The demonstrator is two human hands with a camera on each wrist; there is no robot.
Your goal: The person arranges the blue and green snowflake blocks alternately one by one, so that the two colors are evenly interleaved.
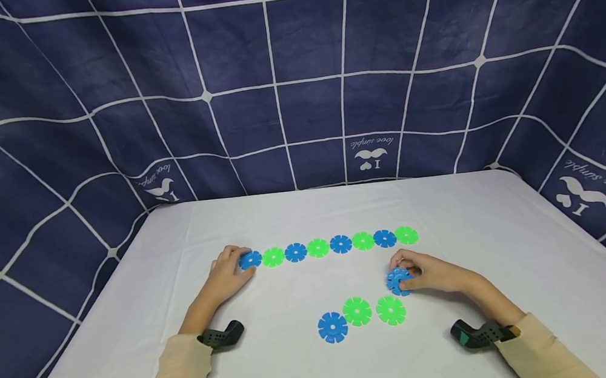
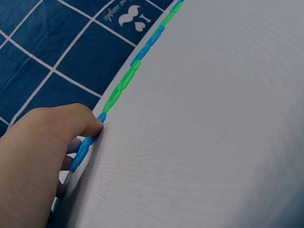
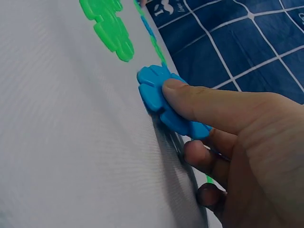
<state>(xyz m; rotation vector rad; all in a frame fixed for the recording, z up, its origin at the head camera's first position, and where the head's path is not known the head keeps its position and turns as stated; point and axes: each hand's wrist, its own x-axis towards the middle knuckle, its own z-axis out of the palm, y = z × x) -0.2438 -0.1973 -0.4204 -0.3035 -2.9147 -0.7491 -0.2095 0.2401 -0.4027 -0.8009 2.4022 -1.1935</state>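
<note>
A row of blue and green notched plastic snowflake discs, alternating in colour, runs across the white table. My left hand [image 1: 228,275] is at its left end, thumb and fingers at the edges of the end blue disc [image 1: 252,259], pinching it. The left wrist view shows the thumb on that blue disc's [image 2: 81,154] near side, with fingers behind. At the row's right end lies a green disc [image 1: 405,229]. Just below it, my right hand [image 1: 434,272] holds another blue disc [image 3: 151,95] between thumb and fingers; it looks tilted, and the thumb covers part of its face.
Nearer me lie a loose blue disc [image 1: 326,328] and two green discs, one [image 1: 350,312] beside the blue one and the other [image 1: 385,312] to the right. A dark blue checked cloth [image 1: 312,115] hangs behind the white tabletop [image 1: 276,362]. Each wrist wears a black camera.
</note>
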